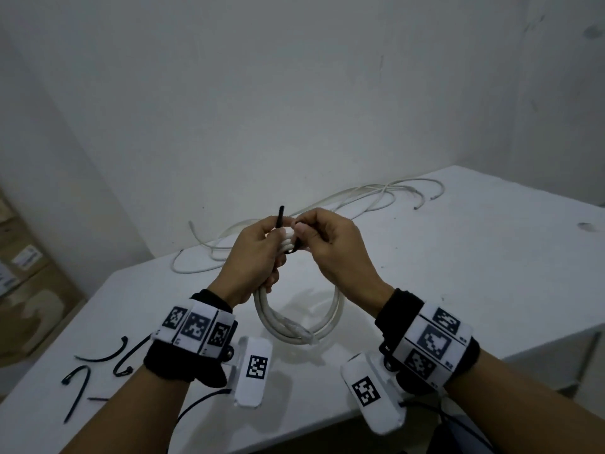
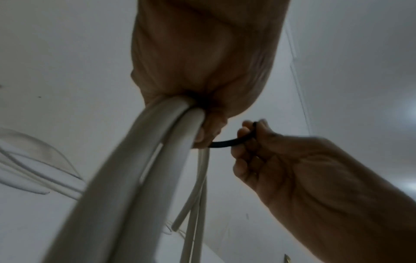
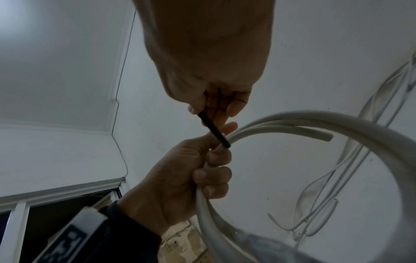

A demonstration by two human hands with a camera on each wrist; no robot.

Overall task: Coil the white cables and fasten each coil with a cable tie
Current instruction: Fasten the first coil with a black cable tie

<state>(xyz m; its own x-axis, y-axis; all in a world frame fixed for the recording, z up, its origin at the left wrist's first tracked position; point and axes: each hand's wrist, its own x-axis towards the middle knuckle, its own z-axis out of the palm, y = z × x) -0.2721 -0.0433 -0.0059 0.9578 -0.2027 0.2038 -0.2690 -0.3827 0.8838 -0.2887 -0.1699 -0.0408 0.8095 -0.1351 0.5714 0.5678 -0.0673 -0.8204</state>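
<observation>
Both hands are up over the desk point(image 1: 458, 257), and the coil point(image 1: 294, 326) hangs between them: smooth, round white cable looped several times into a ring, one plugged end lying along its lower arc. The left hand point(image 1: 252, 253) has a clenched grip on the coil's top, fingers curled round the bundled strands. The right hand point(image 1: 330, 250), touching the coil's top from the other side, pinches the tie point(image 1: 281, 217), a thin black plastic strip that bends round the bundle, its free end sticking up above the left hand's knuckles. In the left wrist view the tie point(image 2: 227, 142) arcs from under the left fingers into the right hand's pinch. Beyond the coil, loose cables point(image 1: 360, 198) sprawl in slack white loops along the desk's far edge. Left of the coil, near the desk's front corner, spare ties point(image 1: 98, 358) lie curved and black. The desk is matte white, slightly scuffed, set in a corner of plain pale walls; cardboard boxes point(image 1: 29, 290) stand far left of the coil, past the desk.
</observation>
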